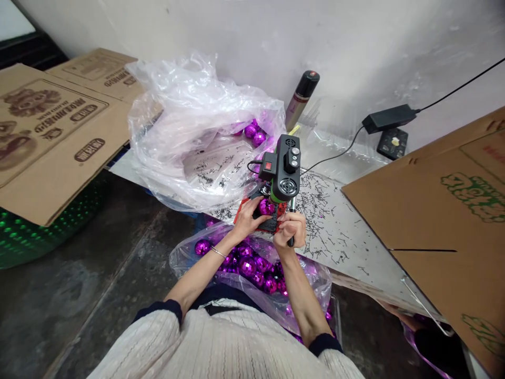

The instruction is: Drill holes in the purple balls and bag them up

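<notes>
A black bench drill press (288,168) with a red switch stands on a red and black base (269,225). My left hand (248,218) holds a shiny purple disco ball ornament (266,207) under the machine's head, thumb and fingers on its near left side. My right hand (291,230) is closed around the black-tipped lever (291,241) at the machine's right. Many more purple ornaments (247,266) fill a clear plastic bag in front of my body. Whether a tool tip touches the held ornament is hidden beneath the machine's head.
Behind lies a large clear plastic bag (169,131) with several purple ornaments (258,138). Small black bits litter the white table (355,247). A spray can (303,97) and power adapter (389,118) are by the wall. Cardboard boxes flank both sides (51,131), (445,221).
</notes>
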